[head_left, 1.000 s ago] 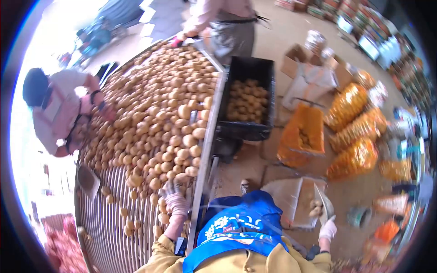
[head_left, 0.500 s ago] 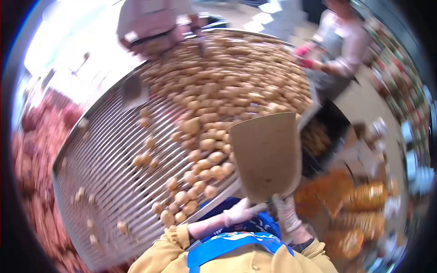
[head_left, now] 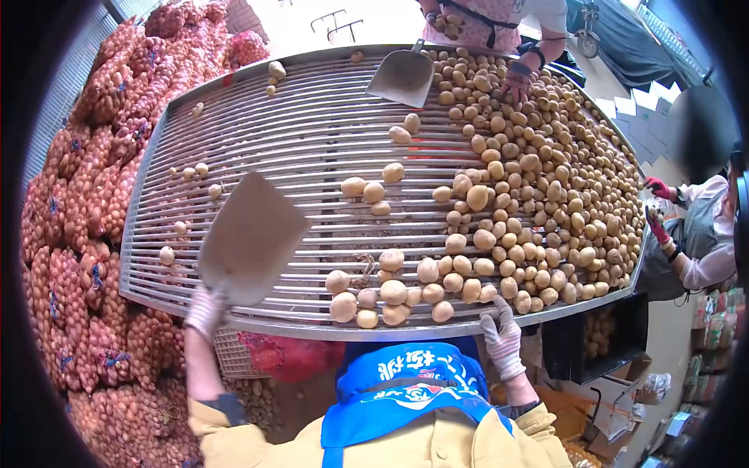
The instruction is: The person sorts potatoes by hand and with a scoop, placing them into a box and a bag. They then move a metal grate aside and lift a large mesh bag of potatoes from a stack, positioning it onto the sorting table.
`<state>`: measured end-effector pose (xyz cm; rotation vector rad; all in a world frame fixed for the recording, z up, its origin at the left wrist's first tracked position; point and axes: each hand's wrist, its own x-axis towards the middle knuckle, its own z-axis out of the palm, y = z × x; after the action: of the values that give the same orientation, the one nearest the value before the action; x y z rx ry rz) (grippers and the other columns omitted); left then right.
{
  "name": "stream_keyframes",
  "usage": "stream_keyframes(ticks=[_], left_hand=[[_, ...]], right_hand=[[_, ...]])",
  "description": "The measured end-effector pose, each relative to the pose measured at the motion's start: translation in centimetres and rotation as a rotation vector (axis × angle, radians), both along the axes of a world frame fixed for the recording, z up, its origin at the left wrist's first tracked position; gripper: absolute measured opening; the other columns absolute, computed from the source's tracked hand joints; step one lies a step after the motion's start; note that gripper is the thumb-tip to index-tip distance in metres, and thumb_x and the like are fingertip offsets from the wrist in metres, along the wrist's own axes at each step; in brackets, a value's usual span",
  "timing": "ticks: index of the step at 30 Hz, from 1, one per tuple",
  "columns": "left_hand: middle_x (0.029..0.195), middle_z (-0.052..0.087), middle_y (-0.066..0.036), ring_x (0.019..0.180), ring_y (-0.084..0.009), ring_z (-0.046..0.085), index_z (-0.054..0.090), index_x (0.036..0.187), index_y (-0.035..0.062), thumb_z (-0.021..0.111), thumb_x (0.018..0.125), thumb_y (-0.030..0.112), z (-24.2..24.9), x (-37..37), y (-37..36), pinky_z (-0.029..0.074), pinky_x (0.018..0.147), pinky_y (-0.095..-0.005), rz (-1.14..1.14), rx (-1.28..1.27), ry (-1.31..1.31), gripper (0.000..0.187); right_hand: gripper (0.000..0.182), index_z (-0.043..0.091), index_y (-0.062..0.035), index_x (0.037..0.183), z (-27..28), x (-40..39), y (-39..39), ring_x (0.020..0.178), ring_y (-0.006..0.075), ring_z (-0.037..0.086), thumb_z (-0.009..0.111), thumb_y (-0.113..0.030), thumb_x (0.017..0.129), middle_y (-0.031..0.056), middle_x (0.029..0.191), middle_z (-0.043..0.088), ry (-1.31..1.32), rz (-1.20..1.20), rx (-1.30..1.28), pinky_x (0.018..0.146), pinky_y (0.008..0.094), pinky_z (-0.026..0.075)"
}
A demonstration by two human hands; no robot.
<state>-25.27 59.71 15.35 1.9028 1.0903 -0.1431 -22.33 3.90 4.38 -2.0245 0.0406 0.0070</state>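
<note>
My left hand (head_left: 205, 312), in a striped glove, is closed round the handle of a flat-bladed scoop shovel (head_left: 253, 240). The blade hangs over the left front part of a slatted metal sorting table (head_left: 312, 136), with nothing on it. At the table's front rim, my right hand (head_left: 503, 341), gloved too, has its fingers stretched over the edge beside the nearest potatoes (head_left: 471, 291). No object shows in that hand. Potatoes cover the right side of the table thickly, while a few lie scattered over the slats to the left.
A second shovel (head_left: 406, 76) lies at the far edge by a co-worker (head_left: 485, 25). Another person (head_left: 698, 234) stands at the right end. Net sacks of onions (head_left: 101, 179) are piled at left. A black crate (head_left: 563, 343) sits below the front right.
My view has turned left. The shovel has swung from front right to the left in my left hand. My right hand has come off its handle and reached the table rim.
</note>
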Motion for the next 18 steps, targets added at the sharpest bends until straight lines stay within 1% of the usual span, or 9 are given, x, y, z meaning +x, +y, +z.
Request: stream_keyframes(ticks=[2, 4, 6, 8, 10, 12, 14, 16, 18], left_hand=[[0.063, 0.057, -0.004, 0.046, -0.0146, 0.051, 0.060, 0.098, 0.0058, 0.067, 0.083, 0.035, 1.4, -0.8, 5.7, 0.040, 0.037, -0.0296, -0.193, 0.060, 0.067, 0.034], [0.058, 0.055, -0.004, 0.046, -0.0153, 0.052, 0.062, 0.085, 0.0038, 0.063, 0.083, 0.028, 6.0, 2.2, 3.5, 0.040, 0.037, -0.0285, -0.256, 0.163, 0.492, 0.024], [0.054, 0.053, -0.004, 0.048, -0.0158, 0.053, 0.063, 0.080, 0.0037, 0.060, 0.082, 0.025, 6.6, 4.1, 0.6, 0.044, 0.042, -0.0305, -0.334, 0.177, 0.555, 0.022], [0.057, 0.055, -0.004, 0.046, -0.0145, 0.052, 0.063, 0.079, 0.0053, 0.060, 0.081, 0.023, 4.6, 6.8, -2.3, 0.042, 0.039, -0.0324, -0.705, 0.219, 0.871, 0.018], [0.063, 0.061, -0.008, 0.049, -0.0173, 0.056, 0.066, 0.085, 0.0018, 0.061, 0.081, 0.028, -0.1, 7.1, -3.4, 0.047, 0.045, -0.0349, -0.801, 0.099, 0.782, 0.027], [0.076, 0.066, -0.011, 0.063, -0.0210, 0.064, 0.068, 0.097, 0.0001, 0.060, 0.080, 0.033, -1.2, 8.6, -9.3, 0.052, 0.056, -0.0353, -0.722, -0.037, 0.813, 0.037], [0.085, 0.068, -0.013, 0.078, -0.0248, 0.066, 0.066, 0.107, 0.0003, 0.060, 0.080, 0.037, -5.6, 8.9, -12.7, 0.054, 0.063, -0.0359, -1.153, 0.109, 0.696, 0.046], [0.086, 0.067, -0.013, 0.087, -0.0276, 0.065, 0.063, 0.112, 0.0017, 0.060, 0.081, 0.038, -7.3, 10.0, -18.0, 0.055, 0.067, -0.0370, -1.012, 0.042, 0.740, 0.048], [0.078, 0.065, -0.011, 0.072, -0.0231, 0.064, 0.062, 0.109, 0.0030, 0.059, 0.083, 0.035, -6.1, 12.1, -25.6, 0.053, 0.057, -0.0346, -0.843, -0.172, 0.658, 0.041]], right_hand=[[0.045, 0.050, 0.0012, 0.131, -1.0, 0.4, -0.9, 0.070, 0.0093, 0.057, 0.063, -0.015, 0.091, 0.0019, 0.077, 0.061, 0.064, -0.016, 0.026, 0.067, 0.0263, 0.050], [0.043, 0.050, 0.0009, 0.131, -2.8, 1.2, -1.9, 0.070, 0.0077, 0.056, 0.062, -0.013, 0.092, 0.0011, 0.079, 0.062, 0.108, -0.066, 0.096, 0.066, 0.0251, 0.049], [0.042, 0.051, 0.0006, 0.130, -4.2, 1.8, -2.7, 0.070, 0.0065, 0.055, 0.062, -0.013, 0.092, 0.0008, 0.079, 0.061, 0.099, -0.100, 0.148, 0.066, 0.0239, 0.048], [0.040, 0.053, 0.0003, 0.129, -3.9, 2.7, -3.7, 0.071, 0.0068, 0.056, 0.063, -0.014, 0.092, 0.0019, 0.079, 0.062, 0.060, -0.062, 0.017, 0.066, 0.0243, 0.049], [0.037, 0.055, -0.0002, 0.127, -3.0, 3.2, -5.0, 0.071, 0.0076, 0.057, 0.061, -0.013, 0.093, 0.0035, 0.078, 0.062, 0.029, -0.038, -0.031, 0.066, 0.0257, 0.049], [0.037, 0.055, -0.0009, 0.127, -2.8, 3.1, -6.5, 0.070, 0.0083, 0.057, 0.061, -0.014, 0.093, 0.0035, 0.077, 0.062, 0.108, -0.063, -0.005, 0.065, 0.0261, 0.049], [0.034, 0.057, -0.0026, 0.124, -3.9, 2.7, -8.1, 0.073, 0.0109, 0.062, 0.061, -0.015, 0.093, 0.0055, 0.083, 0.067, 0.101, -0.112, 0.110, 0.068, 0.0269, 0.051], [0.035, 0.059, -0.0023, 0.123, -4.8, 2.2, -9.9, 0.075, 0.0181, 0.066, 0.063, -0.019, 0.092, 0.0126, 0.087, 0.068, 0.018, -0.142, -0.077, 0.069, 0.0325, 0.053], [0.036, 0.059, -0.0019, 0.121, -4.6, 2.4, -11.0, 0.078, 0.0264, 0.069, 0.063, -0.022, 0.092, 0.0165, 0.088, 0.069, 0.078, -0.179, 0.043, 0.070, 0.0352, 0.054]])
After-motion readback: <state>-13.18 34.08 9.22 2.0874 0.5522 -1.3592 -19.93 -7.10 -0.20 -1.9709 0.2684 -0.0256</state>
